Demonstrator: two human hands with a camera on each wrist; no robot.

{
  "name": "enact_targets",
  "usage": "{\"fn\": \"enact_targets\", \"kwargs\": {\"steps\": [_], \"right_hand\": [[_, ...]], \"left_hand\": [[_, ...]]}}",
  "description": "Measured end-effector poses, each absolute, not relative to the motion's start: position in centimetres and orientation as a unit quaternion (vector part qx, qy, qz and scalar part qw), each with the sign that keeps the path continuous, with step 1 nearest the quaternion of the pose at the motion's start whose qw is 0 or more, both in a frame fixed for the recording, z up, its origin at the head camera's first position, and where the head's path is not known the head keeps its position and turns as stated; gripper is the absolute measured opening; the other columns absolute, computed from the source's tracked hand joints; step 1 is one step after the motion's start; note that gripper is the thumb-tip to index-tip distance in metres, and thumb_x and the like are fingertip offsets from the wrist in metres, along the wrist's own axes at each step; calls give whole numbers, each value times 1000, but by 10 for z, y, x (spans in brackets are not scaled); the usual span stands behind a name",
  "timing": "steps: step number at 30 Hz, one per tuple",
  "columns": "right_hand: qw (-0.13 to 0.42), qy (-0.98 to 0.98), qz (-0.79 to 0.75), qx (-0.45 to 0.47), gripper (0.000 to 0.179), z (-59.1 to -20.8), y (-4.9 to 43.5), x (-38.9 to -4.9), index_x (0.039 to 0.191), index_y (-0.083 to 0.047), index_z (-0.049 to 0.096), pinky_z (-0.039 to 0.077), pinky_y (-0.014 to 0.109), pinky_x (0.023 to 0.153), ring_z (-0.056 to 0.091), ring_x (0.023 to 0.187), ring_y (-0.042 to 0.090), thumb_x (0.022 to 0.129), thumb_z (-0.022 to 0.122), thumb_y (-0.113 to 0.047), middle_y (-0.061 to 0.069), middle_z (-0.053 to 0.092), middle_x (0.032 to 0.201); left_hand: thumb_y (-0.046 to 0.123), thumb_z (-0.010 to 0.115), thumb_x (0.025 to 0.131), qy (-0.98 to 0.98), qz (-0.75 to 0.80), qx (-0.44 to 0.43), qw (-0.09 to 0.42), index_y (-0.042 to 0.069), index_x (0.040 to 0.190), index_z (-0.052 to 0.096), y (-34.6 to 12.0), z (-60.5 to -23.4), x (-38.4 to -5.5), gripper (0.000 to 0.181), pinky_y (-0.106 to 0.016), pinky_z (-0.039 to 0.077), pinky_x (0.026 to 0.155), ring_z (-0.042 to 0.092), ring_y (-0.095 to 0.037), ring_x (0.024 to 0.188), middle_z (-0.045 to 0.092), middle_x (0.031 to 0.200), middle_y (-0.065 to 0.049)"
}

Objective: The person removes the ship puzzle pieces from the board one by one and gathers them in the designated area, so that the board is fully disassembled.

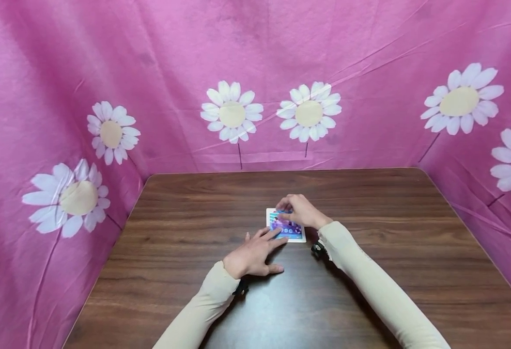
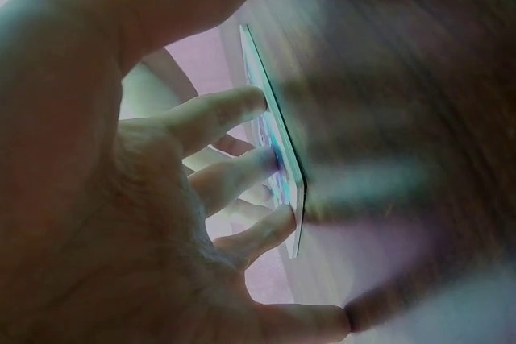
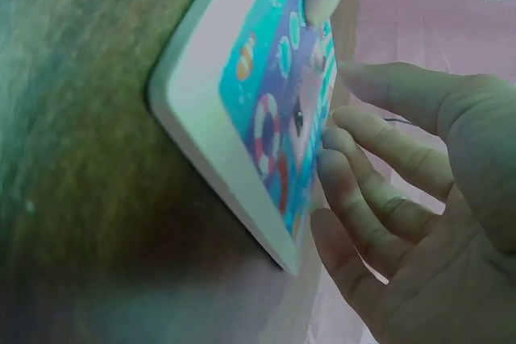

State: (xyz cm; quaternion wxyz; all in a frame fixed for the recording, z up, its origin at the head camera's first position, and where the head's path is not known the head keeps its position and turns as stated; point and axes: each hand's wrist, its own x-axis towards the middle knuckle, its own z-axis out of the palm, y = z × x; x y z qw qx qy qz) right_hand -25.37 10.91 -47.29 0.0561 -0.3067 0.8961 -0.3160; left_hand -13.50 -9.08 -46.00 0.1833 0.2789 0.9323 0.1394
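Note:
A small flat board with a white border and a bright blue and purple picture lies on the table. My left hand reaches in from the near left, fingers spread and fairly straight. Its middle fingertips rest on the board's near part in the left wrist view, while the thumb and little finger lie outside it. Over the far right part hovers my right hand, with loosely bent fingers. In the right wrist view its fingertips are right at the picture, with a gap between thumb and forefinger.
The brown wood-grain table extends around the board on all sides. Behind it and at both sides hangs a pink cloth printed with large white daisies. Dark wrist devices sit under the cream sleeves.

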Motion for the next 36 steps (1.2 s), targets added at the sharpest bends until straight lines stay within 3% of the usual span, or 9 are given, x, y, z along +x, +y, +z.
{"fn": "enact_targets", "kwargs": {"steps": [16, 36], "right_hand": [[55, 901, -310, -297, 27, -476, 110, -248, 114, -4, 77, 54, 43, 89, 68, 95, 25, 92, 80, -19, 11, 74, 106], [58, 880, -377, -282, 22, -478, 103, -246, 109, -2, 69, 58, 36, 82, 69, 84, 17, 90, 79, -9, 10, 74, 92]], "left_hand": [[50, 72, 95, 931, 136, 287, 182, 29, 162, 40, -90, -460, -135, 77, -78, 28, 116, 23, -33, 161, 22, 176, 1], [48, 76, 93, 933, 137, 286, 172, 27, 162, 40, -91, -461, -134, 81, -79, 27, 116, 22, -33, 161, 23, 175, -1]]}}
